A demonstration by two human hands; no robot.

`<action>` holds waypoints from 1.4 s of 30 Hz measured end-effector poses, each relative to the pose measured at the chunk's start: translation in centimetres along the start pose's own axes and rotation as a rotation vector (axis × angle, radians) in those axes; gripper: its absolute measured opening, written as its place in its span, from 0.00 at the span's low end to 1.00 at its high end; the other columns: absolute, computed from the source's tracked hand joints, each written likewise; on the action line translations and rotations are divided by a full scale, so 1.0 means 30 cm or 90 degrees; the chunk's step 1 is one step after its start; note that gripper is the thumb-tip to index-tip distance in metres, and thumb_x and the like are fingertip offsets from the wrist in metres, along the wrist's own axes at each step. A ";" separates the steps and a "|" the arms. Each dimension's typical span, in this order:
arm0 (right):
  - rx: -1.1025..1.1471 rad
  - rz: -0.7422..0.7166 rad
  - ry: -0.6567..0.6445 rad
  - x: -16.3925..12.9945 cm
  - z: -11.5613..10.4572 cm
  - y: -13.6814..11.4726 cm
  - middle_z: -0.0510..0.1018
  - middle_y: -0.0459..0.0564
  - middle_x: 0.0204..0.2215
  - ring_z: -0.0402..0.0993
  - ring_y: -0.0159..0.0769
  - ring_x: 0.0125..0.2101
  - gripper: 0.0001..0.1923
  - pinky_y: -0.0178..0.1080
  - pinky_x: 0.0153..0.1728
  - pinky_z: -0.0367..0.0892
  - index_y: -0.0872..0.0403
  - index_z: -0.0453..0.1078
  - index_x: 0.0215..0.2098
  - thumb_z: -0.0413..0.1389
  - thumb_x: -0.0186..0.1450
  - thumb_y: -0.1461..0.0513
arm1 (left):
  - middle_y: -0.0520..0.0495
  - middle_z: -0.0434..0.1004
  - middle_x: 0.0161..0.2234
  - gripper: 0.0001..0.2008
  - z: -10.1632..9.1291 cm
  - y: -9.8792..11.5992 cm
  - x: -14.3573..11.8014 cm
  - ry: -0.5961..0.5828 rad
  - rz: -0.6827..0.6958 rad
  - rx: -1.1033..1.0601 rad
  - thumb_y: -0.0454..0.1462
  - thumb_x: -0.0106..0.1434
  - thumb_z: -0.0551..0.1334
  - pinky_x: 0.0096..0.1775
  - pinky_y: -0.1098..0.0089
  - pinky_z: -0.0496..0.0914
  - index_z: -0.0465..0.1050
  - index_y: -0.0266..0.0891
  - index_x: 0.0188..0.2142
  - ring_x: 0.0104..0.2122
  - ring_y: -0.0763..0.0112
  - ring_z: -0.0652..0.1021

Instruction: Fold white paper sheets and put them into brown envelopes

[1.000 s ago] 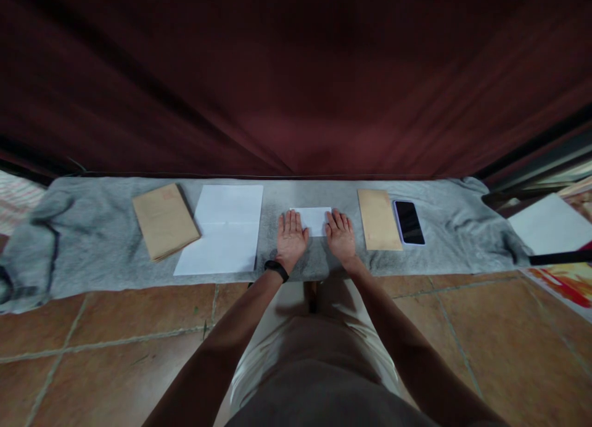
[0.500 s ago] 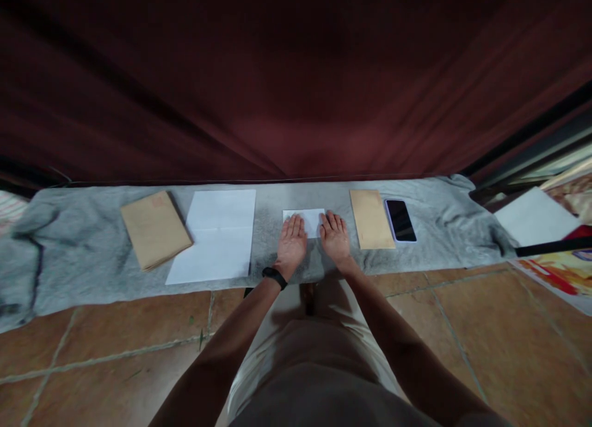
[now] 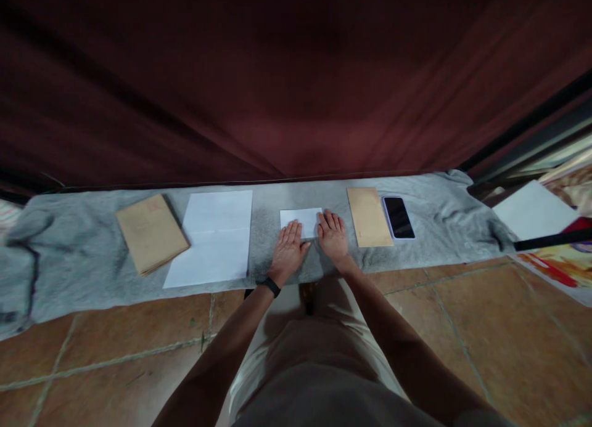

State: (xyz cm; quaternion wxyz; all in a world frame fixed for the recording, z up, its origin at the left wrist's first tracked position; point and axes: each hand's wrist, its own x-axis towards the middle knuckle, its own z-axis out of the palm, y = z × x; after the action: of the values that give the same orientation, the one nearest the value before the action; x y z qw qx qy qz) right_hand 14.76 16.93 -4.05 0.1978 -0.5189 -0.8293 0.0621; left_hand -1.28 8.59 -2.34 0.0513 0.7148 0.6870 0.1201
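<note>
Small white paper [image 3: 306,215] flat at mid-table, long side running left to right, between the two hands; layers or folds too small to make out. Left hand [image 3: 287,249] palm down, fingers straight and near together, tips over the paper's lower left part, thumb spread toward the right; nothing gripped. Right hand [image 3: 333,236] also palm down, fingers extended and slightly parted at the paper's right edge, the outer ones beyond it; pressing or resting, no grasp seen. Black wristband [image 3: 272,286] on left wrist. Beneath all this, a long narrow table [image 3: 444,227] draped in rumpled grey cloth. Left of the hands, a large white sheet [image 3: 213,245] with a crease across it; farther left, a tilted stack of brown envelopes [image 3: 152,233], one corner lapping over the sheet's left edge. Right of the hands, a single brown envelope [image 3: 370,217], then a phone [image 3: 399,218], dark screen up, pale case, just beside it. Far right, past the cloth, a white panel [image 3: 536,210] above a colourful printed sheet [image 3: 562,270]. Dark red curtain [image 3: 296,100] behind; brown tiled floor [image 3: 490,310] below.
</note>
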 end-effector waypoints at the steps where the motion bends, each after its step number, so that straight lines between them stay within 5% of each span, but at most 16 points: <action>1: 0.000 -0.001 0.001 0.000 -0.001 0.000 0.63 0.59 0.69 0.57 0.50 0.67 0.26 0.55 0.67 0.50 0.57 0.62 0.69 0.42 0.77 0.59 | 0.33 0.52 0.72 0.33 -0.001 -0.008 -0.010 0.004 -0.007 0.003 0.47 0.75 0.46 0.71 0.53 0.51 0.53 0.26 0.71 0.72 0.56 0.53; 16: 0.014 0.017 -0.017 0.004 -0.029 -0.017 0.61 0.60 0.70 0.56 0.50 0.68 0.26 0.56 0.68 0.51 0.59 0.60 0.70 0.42 0.77 0.60 | 0.31 0.53 0.72 0.34 -0.012 -0.067 -0.091 0.032 -0.032 0.007 0.49 0.75 0.46 0.70 0.49 0.54 0.51 0.26 0.71 0.72 0.53 0.53; 26: 0.051 -0.148 -0.104 -0.062 -0.007 -0.153 0.60 0.53 0.70 0.56 0.43 0.70 0.25 0.51 0.70 0.50 0.55 0.61 0.69 0.43 0.77 0.58 | 0.31 0.53 0.72 0.33 -0.009 -0.068 -0.089 0.021 -0.032 0.019 0.46 0.75 0.46 0.69 0.49 0.54 0.53 0.26 0.71 0.72 0.54 0.53; 42: 0.025 -0.098 -0.085 -0.139 -0.059 -0.026 0.60 0.53 0.70 0.57 0.45 0.69 0.25 0.53 0.69 0.51 0.54 0.60 0.70 0.45 0.77 0.57 | 0.32 0.54 0.71 0.34 -0.019 -0.076 -0.117 0.030 -0.035 0.010 0.48 0.74 0.46 0.69 0.50 0.55 0.51 0.27 0.71 0.72 0.54 0.54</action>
State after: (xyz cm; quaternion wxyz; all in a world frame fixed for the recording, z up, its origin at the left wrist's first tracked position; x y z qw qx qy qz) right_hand 16.40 12.72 -3.29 0.1565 -0.4446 -0.8766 0.0971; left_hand -3.72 5.15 -2.68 0.0332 0.6931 0.7082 0.1300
